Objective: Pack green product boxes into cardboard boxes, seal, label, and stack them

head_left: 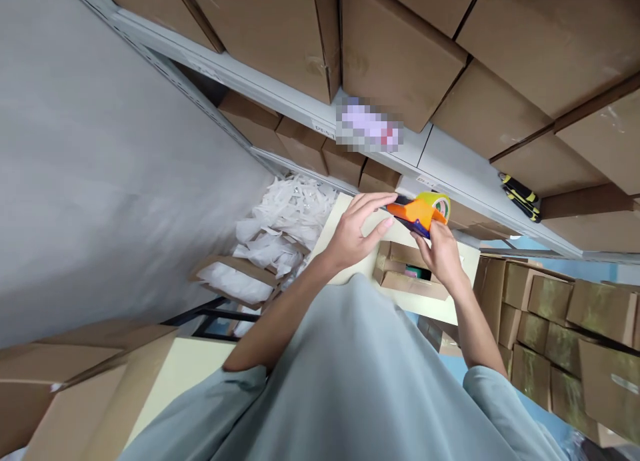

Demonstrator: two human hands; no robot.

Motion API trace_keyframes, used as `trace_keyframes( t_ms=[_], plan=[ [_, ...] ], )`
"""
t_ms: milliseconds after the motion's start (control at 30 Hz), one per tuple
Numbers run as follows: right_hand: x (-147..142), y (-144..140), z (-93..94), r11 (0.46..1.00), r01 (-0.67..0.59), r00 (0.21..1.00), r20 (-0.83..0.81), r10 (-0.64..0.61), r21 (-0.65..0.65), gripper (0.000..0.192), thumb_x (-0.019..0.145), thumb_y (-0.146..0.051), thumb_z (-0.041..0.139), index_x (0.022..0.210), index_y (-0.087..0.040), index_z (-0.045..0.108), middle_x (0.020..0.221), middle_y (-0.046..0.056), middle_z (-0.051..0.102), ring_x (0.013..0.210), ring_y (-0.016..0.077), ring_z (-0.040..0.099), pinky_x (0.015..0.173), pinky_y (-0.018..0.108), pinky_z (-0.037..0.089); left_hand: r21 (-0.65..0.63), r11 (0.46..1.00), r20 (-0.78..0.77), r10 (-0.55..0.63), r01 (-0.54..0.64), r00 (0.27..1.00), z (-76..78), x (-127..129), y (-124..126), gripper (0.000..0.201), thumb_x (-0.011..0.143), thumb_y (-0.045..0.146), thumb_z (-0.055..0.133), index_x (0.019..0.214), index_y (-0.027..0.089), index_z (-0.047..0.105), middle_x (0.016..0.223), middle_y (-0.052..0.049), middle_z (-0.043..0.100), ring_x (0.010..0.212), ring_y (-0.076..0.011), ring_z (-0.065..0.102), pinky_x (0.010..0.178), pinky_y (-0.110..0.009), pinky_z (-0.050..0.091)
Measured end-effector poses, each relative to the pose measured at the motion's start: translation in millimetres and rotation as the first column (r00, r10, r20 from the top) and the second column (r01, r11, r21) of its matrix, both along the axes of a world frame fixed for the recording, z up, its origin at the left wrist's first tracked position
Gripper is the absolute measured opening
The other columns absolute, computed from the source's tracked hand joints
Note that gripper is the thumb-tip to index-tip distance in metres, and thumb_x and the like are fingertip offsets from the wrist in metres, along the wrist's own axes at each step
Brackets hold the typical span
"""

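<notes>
An orange and dark-blue tape gun (416, 212) with a roll of yellow tape (442, 202) on it is held up over a cream tabletop (467, 264). My right hand (443, 253) is closed around its right side, thumb below. At the other end, my left hand (356, 229) has its fingers stretched out and the thumb apart. Those fingertips reach the dark end of the tape gun; whether they press on it I cannot tell. Below the tool, between my hands, sits a small cardboard box (413, 284) with its top partly open and something green inside.
Shelves (460, 148) loaded with cardboard boxes (400, 54) rise in front. Black-and-yellow pliers or cutters (520, 196) lie on a shelf at right. White shredded packing material (290, 214) is heaped at left by a grey wall (125, 181). Stacked cartons (560, 328) stand at right.
</notes>
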State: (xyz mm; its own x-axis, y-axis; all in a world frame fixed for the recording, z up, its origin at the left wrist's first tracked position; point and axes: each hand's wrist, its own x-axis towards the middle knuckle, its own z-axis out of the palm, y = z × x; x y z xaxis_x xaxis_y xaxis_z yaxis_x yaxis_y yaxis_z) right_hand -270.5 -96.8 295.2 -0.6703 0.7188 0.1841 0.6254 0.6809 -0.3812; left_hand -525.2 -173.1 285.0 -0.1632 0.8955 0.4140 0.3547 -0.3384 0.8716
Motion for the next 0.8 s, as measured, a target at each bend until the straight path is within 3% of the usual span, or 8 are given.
trace_keyframes(
  t_ms=[100, 200, 300, 500, 800],
  plan=[
    [25, -14, -0.2, 0.998, -0.038, 0.999, 0.028, 0.037, 0.041, 0.02, 0.115, -0.039, 0.057, 0.123, -0.023, 0.066, 0.118, 0.017, 0.08, 0.113, 0.0368, 0.076, 0.102, 0.058, 0.065, 0.03, 0.999, -0.03, 0.041, -0.04, 0.999, -0.8, 11, -14, 0.034, 0.117, 0.048, 0.057, 0.134, 0.029, 0.079, 0.135, -0.01, 0.081, 0.128, -0.0274, 0.074, 0.115, -0.051, 0.061],
    [44, -23, 6.1, 0.989, -0.094, 0.995, 0.028, 0.091, 0.115, 0.016, 0.111, -0.031, 0.059, 0.124, -0.023, 0.065, 0.115, 0.016, 0.08, 0.113, 0.0371, 0.076, 0.103, 0.06, 0.064, 0.056, 0.996, -0.059, 0.07, -0.067, 0.996, 2.2, 19, -22, 0.033, 0.114, 0.05, 0.064, 0.132, 0.028, 0.08, 0.131, -0.011, 0.082, 0.123, -0.0276, 0.075, 0.112, -0.05, 0.061],
    [57, -32, 17.0, 0.975, -0.137, 0.991, 0.022, 0.135, 0.177, 0.015, 0.11, -0.025, 0.059, 0.124, -0.023, 0.065, 0.113, 0.015, 0.08, 0.109, 0.0347, 0.076, 0.103, 0.057, 0.064, 0.118, 0.991, -0.092, 0.071, -0.06, 0.993, 12.1, 30, -32, 0.032, 0.11, 0.052, 0.071, 0.131, 0.029, 0.081, 0.125, -0.01, 0.083, 0.117, -0.0271, 0.075, 0.109, -0.049, 0.061],
    [80, -55, 34.4, 0.927, -0.185, 0.983, 0.052, 0.178, 0.326, 0.014, 0.111, -0.015, 0.055, 0.118, -0.024, 0.063, 0.106, 0.01, 0.079, 0.098, 0.0278, 0.074, 0.095, 0.047, 0.063, 0.15, 0.986, -0.176, 0.094, -0.067, 0.98, 29.4, 58, -50, 0.036, 0.113, 0.052, 0.065, 0.136, 0.03, 0.08, 0.131, -0.011, 0.081, 0.118, -0.028, 0.075, 0.105, -0.049, 0.062],
    [125, -81, 48.3, 0.858, -0.255, 0.966, 0.154, 0.207, 0.447, 0.022, 0.107, -0.003, 0.057, 0.121, -0.019, 0.062, 0.103, 0.011, 0.08, 0.095, 0.0257, 0.075, 0.095, 0.043, 0.061, 0.213, 0.976, -0.278, 0.023, 0.038, 0.96, 33.5, 91, -71, 0.014, 0.11, 0.035, 0.074, 0.12, 0.032, 0.083, 0.109, -0.005, 0.084, 0.1, -0.0228, 0.075, 0.095, -0.043, 0.062]
  ],
)
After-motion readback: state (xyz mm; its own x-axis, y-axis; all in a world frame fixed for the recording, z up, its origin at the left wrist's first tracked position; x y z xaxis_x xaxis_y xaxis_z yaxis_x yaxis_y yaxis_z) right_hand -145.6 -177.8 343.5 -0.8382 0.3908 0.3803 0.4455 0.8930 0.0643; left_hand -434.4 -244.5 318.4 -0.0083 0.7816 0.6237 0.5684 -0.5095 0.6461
